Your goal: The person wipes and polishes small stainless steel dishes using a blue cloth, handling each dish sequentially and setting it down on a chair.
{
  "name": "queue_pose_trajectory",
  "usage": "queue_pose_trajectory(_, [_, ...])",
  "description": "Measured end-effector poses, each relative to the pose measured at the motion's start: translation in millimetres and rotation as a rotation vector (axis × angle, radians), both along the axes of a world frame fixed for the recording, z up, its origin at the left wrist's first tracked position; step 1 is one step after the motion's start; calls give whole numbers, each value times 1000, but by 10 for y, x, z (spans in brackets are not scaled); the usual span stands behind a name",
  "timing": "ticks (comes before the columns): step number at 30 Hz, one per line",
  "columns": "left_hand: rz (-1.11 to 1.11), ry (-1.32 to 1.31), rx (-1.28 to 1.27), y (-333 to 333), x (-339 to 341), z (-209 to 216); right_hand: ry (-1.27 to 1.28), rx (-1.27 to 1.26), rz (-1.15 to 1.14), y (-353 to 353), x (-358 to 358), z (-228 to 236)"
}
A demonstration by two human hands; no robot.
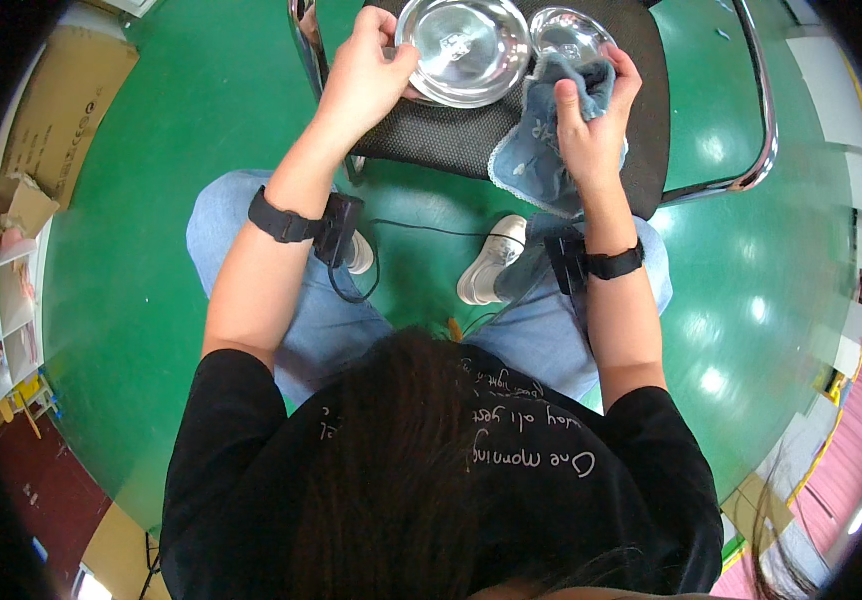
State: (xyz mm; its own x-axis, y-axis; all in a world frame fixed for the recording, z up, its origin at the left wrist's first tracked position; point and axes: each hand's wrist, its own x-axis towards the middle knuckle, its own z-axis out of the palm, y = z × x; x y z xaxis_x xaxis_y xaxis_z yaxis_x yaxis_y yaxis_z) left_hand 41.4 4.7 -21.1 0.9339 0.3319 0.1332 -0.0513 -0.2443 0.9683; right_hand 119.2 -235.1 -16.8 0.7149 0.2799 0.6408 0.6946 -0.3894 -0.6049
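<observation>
My left hand [369, 68] is closed on the left rim of a large shiny metal bowl [464, 50] over the chair seat. Beside it on the right is a smaller metal bowl [566, 32], partly covered by cloth and fingers. My right hand [596, 120] grips a blue-grey cloth [536, 150] with a pale edge; part of it is bunched under the thumb and the rest hangs over the seat's front edge. The right fingertips reach the smaller bowl's rim, but whether they grip it I cannot tell.
The black mesh chair seat [431, 138] has a chrome armrest frame [766, 130] on the right. A black cable [431, 229] runs between the straps on my forearms. Cardboard [71, 100] and a white shelf [16, 300] stand at the left, over green floor [151, 240].
</observation>
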Motion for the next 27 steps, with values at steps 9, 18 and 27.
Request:
queue_pose_trajectory(9, [-170, -80, -79, -334, -88, -20, -256, -253, -159, 67, -121, 172])
queue_pose_trajectory(18, [-40, -232, -91, -188, -138, 268, -373, -313, -76, 202, -324, 445])
queue_pose_trajectory(27, [-163, -236, -35, 38, -444, 559, -310, -145, -216, 456, -395, 687])
